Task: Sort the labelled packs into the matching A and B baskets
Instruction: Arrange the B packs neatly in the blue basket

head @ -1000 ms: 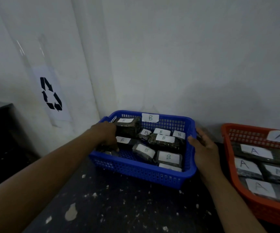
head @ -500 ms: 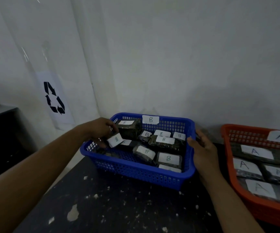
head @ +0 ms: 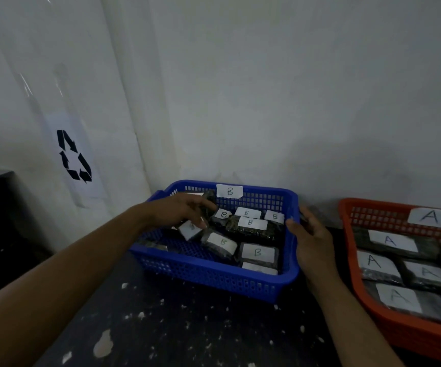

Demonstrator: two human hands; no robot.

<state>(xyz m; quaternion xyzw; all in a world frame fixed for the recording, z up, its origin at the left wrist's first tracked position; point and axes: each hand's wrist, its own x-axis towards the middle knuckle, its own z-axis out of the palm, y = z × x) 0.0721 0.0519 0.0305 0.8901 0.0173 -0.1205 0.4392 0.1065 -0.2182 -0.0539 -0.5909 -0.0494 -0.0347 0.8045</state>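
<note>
Both hands are occupied, the left hand (head: 179, 213) pinching a small B-labelled pack (head: 191, 230) over the blue basket (head: 214, 276) whose rim is gripped by the right hand (head: 312, 239); the pack is judged light, soft, slippery-wrapped, best pinched by its edges.

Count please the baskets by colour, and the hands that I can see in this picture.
Blue basket: 1
Orange basket: 1
Hands: 2, the left hand and the right hand
Total: 4
</note>
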